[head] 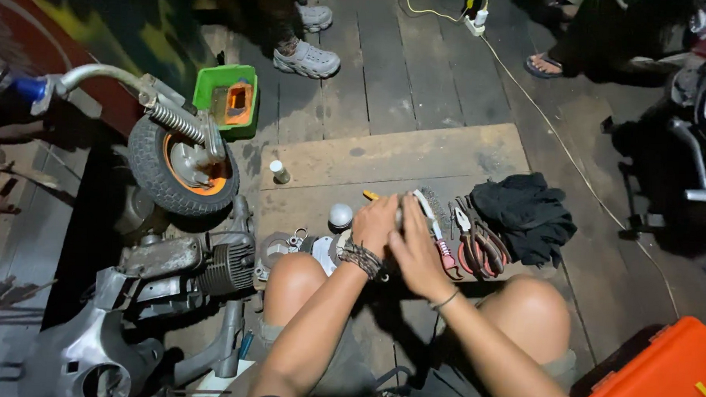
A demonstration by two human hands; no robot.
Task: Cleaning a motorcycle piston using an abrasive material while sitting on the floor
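I squat over a wooden floor with both hands together in front of my knees. My left hand (376,221), with braided bands on its wrist, is curled around a small grey metal part (400,216). My right hand (416,251) lies against the same part from the near side; most of the part is hidden by the fingers. A yellow-handled tool (369,195) lies just beyond my left hand. Pliers with red grips (445,245) and several more hand tools (480,242) lie on the boards right of my hands. A white round knob (341,215) sits left of them.
A small wheel with an orange rim (183,169) and an engine block (210,265) stand at left, with a green tray (227,99) behind. A black cloth (525,212) lies at right, an orange toolbox (668,374) at bottom right. Another person's shoes (307,60) stand beyond.
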